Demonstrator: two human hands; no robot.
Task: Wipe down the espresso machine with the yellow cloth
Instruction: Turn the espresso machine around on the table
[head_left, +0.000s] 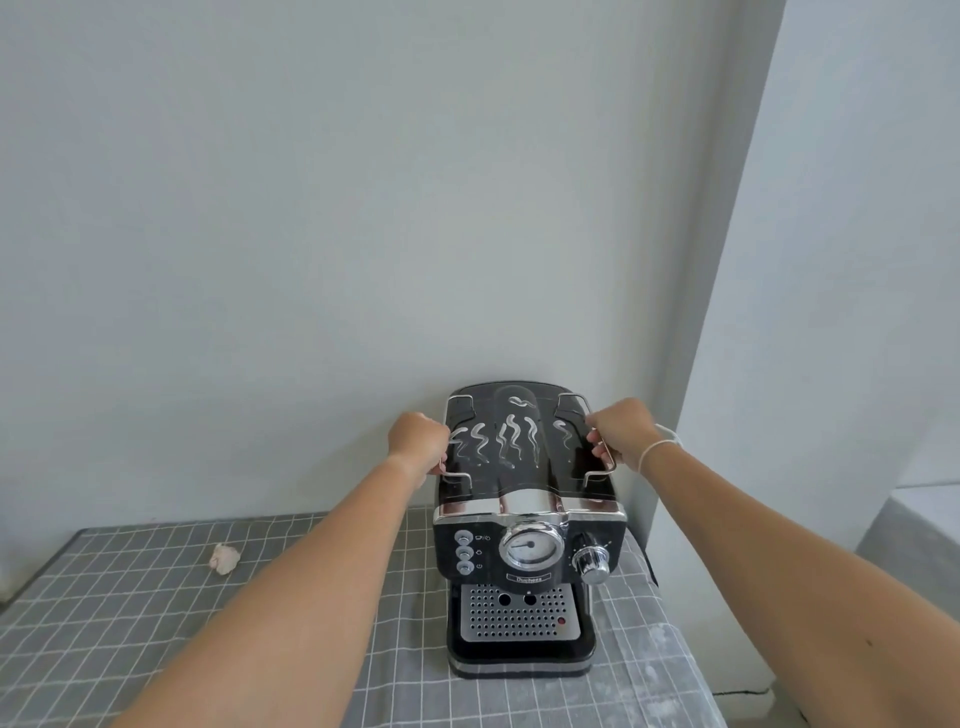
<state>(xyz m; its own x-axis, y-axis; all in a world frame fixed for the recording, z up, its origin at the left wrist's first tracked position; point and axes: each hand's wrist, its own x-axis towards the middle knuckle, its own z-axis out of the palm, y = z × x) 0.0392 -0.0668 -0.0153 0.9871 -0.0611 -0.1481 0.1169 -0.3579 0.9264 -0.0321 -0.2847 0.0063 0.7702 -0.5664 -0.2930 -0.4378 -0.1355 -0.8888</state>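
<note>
Home: espresso machine (527, 525), checked tablecloth (130, 613)

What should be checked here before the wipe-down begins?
1. Left hand on the left wire rail of the machine: ok.
2. Right hand on the right rail: ok.
3. Yellow cloth in a hand: not ok, none seen; only a pale crumpled wad lies on the checked cover.
4. Machine standing fully on the cover: ok.
5. Top soiled: ok, pale squiggles to wipe.
6. Machine switched off: cannot tell.
</note>
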